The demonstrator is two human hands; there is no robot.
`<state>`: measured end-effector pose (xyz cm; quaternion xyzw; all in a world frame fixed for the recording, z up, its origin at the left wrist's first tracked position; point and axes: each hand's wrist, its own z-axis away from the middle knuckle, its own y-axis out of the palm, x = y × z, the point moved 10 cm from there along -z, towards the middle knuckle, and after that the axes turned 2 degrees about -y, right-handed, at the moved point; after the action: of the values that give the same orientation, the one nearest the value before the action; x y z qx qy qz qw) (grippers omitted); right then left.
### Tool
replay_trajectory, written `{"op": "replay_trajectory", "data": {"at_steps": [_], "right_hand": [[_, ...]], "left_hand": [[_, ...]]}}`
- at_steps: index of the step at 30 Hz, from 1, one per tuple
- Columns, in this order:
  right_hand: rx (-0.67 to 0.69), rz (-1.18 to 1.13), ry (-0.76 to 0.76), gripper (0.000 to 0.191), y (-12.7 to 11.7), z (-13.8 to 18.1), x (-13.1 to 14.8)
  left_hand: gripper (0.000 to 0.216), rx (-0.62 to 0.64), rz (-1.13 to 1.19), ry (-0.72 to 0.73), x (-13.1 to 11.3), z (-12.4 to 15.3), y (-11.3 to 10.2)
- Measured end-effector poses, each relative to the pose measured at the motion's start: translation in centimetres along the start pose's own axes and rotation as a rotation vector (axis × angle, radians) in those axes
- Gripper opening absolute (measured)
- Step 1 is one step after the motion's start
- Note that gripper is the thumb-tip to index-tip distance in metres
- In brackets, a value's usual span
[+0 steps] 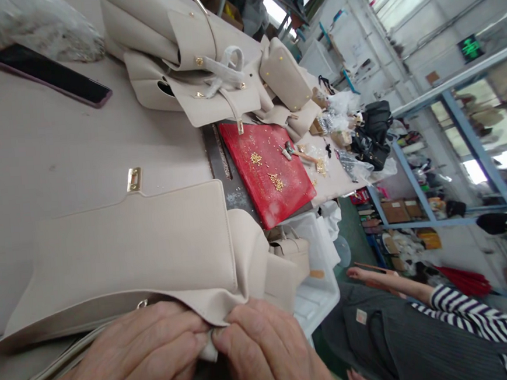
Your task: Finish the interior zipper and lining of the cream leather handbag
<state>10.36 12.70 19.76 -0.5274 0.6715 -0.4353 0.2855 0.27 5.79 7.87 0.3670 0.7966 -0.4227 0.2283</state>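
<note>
A beige leather handbag (152, 239) lies at the table's near edge, its flap spread flat with a gold clasp plate (134, 180) at the far edge. My left hand (148, 356) reaches partly inside the bag's opening, fingers closed on its edge. Right beside it, my right hand (266, 347) pinches the same bag's top corner. Between the fingertips a small folded beige end sticks out. A metal ring (142, 304) shows at the opening behind my left hand. Part of the bag's inside is hidden by my hands.
A red board (269, 171) carries small gold studs and a hammer (303, 154). More beige bags (209, 70) are piled beyond it. A phone (51, 74) lies far left. A white plastic bin (319, 302) stands right of the table, near a person in a dark apron (391, 325).
</note>
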Motion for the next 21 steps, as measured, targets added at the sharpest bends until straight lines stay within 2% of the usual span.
{"op": "replay_trajectory", "data": {"at_steps": [2,5,10,14,21], "right_hand": [[0.052,-0.028,-0.029,0.040,0.0,-0.3,-0.2],[0.097,-0.094,-0.073,0.039,0.2,-0.4,-0.4],[0.098,-0.134,-0.104,0.039,0.4,-0.4,-0.5],[0.128,-0.143,-0.131,0.037,0.7,-0.5,-0.4],[0.018,-0.173,-0.165,0.034,0.6,-0.1,-0.5]], "left_hand": [[0.019,0.002,-0.020,0.009,0.0,-0.3,-0.2],[0.020,0.026,0.014,0.044,-0.9,-2.2,-0.4],[0.022,0.018,0.061,0.066,-2.3,-5.3,-1.1],[0.022,-0.007,0.054,0.046,-2.2,-5.2,-1.3],[0.021,-0.015,0.066,0.021,-1.8,-5.4,-1.8]]}}
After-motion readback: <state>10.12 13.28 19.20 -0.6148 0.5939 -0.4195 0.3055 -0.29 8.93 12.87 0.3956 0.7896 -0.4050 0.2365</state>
